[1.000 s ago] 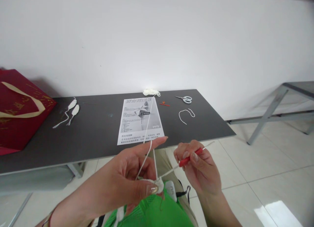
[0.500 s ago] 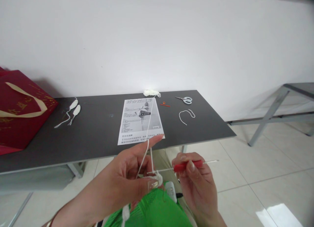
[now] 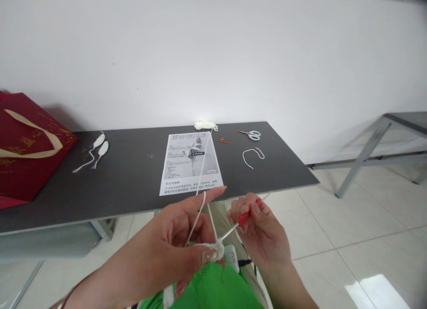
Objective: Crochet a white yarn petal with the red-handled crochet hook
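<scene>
My left hand (image 3: 180,238) pinches a small white crochet piece (image 3: 218,250) between thumb and fingers. Over its raised index finger runs white yarn (image 3: 202,166), which leads back to a white yarn skein (image 3: 205,125) at the table's far edge. My right hand (image 3: 260,229) is closed round the red handle of a crochet hook (image 3: 244,218). The hook's metal shaft slants down to the left and its tip meets the crochet piece; the tip itself is hidden in the stitches. Part of a white strip hangs below my left hand.
On the dark table (image 3: 140,166) lie a printed sheet (image 3: 180,184), scissors (image 3: 254,135), a loose yarn piece (image 3: 262,154), a small orange stick (image 3: 223,142) and two white crocheted petal shapes (image 3: 103,148). A red gift bag (image 3: 20,180) stands at the left. A white wall rises behind.
The crochet hook has turned from nearly level to a steeper slant, handle end up. Its tip has moved from the yarn strand down into the crochet piece, which shifted slightly right.
</scene>
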